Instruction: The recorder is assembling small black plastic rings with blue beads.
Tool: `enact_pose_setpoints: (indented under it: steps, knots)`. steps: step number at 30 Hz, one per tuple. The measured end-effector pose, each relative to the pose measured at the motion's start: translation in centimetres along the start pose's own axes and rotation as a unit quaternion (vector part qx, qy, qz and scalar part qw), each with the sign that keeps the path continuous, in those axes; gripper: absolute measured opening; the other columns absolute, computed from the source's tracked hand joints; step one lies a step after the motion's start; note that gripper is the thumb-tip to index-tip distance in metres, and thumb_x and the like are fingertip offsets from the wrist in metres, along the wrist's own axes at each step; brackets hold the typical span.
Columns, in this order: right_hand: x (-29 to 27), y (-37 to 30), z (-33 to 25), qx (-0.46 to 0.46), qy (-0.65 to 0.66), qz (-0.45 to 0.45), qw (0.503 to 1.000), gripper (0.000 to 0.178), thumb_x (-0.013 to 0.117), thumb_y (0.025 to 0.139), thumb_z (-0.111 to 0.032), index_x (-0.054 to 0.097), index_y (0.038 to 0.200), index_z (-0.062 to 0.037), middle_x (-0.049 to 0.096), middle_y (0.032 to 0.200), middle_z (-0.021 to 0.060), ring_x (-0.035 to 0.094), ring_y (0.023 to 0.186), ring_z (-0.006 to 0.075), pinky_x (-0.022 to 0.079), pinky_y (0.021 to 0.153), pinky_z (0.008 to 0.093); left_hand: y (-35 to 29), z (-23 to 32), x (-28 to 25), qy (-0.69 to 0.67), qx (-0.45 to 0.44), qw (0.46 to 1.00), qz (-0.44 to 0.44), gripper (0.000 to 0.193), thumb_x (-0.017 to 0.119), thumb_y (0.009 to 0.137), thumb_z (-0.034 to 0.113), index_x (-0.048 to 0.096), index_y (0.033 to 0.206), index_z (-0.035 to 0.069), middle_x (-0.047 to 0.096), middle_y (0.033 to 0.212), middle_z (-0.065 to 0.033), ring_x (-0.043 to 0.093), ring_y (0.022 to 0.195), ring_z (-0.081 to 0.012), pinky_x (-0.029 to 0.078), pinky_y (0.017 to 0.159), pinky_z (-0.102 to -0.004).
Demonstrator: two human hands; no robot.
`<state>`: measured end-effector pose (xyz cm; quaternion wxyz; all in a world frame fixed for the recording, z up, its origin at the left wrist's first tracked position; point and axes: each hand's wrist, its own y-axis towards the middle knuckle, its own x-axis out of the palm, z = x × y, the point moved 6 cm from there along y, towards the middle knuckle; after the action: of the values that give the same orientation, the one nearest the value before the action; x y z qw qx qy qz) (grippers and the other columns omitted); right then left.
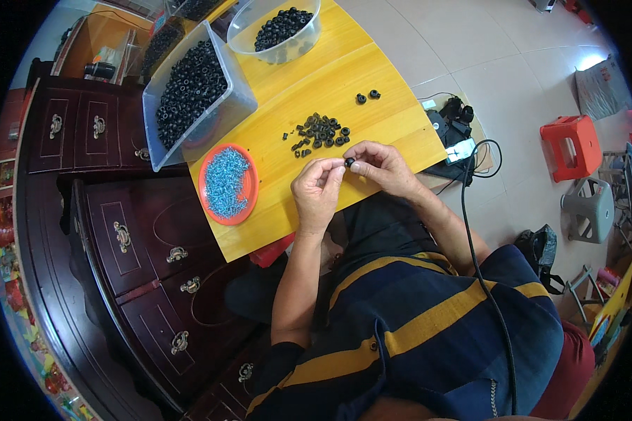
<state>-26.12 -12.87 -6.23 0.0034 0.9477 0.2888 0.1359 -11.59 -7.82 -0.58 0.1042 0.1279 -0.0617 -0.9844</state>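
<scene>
Over the near edge of the yellow table, a small round black part is pinched between my two hands. The thumb and fingers of my left hand close on its left side. From the right, my right hand grips it with thumb and forefinger. Just beyond my fingers lies a loose group of small black ring-like parts. Two more black pieces sit apart, toward the far right of the table. Left of my left hand is an orange-red plate holding many tiny blue-silver pieces, too small to identify.
A clear rectangular bin full of black parts stands at the table's left edge. Behind it is a round clear tub. A dark wooden cabinet flanks the left. A black cable hangs at right, near red and grey stools.
</scene>
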Motion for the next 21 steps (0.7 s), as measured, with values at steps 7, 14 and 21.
enact_pose_setpoints:
  steps: [7,14,21]
  knots:
    - [-0.1,0.1,-0.1,0.015,0.009,-0.024,1.000,0.020,0.065,0.096,-0.008,0.065,0.115,-0.0002,0.067,0.101,0.0005,0.062,0.091,0.0064,0.051,0.082,0.0231,-0.1,-0.7,0.4,-0.008,-0.025,1.000,-0.006,0.008,0.070,0.088,-0.003,0.070,0.095,-0.002,0.067,0.085,-0.0020,0.061,0.071,-0.0064,0.050,0.065,-0.0206]
    - [-0.7,0.0,-0.2,0.026,0.076,-0.128,0.989,0.023,0.066,0.096,-0.009,0.065,0.117,-0.0003,0.069,0.106,0.0040,0.064,0.097,0.0100,0.052,0.088,0.0259,-0.2,-2.7,1.2,-0.202,-0.202,0.953,-0.098,0.022,0.077,0.084,0.002,0.062,0.101,0.004,0.063,0.083,0.0011,0.057,0.069,-0.0038,0.048,0.063,-0.0187]
    - [-1.3,0.1,0.3,0.067,0.179,-0.132,0.973,0.022,0.066,0.096,-0.013,0.066,0.115,-0.0019,0.069,0.105,0.0050,0.063,0.099,0.0120,0.051,0.091,0.0284,-0.8,-3.2,-0.9,-0.135,-0.164,0.973,-0.090,0.029,0.078,0.082,0.000,0.063,0.106,0.001,0.063,0.082,0.0009,0.057,0.068,-0.0042,0.047,0.063,-0.0185]
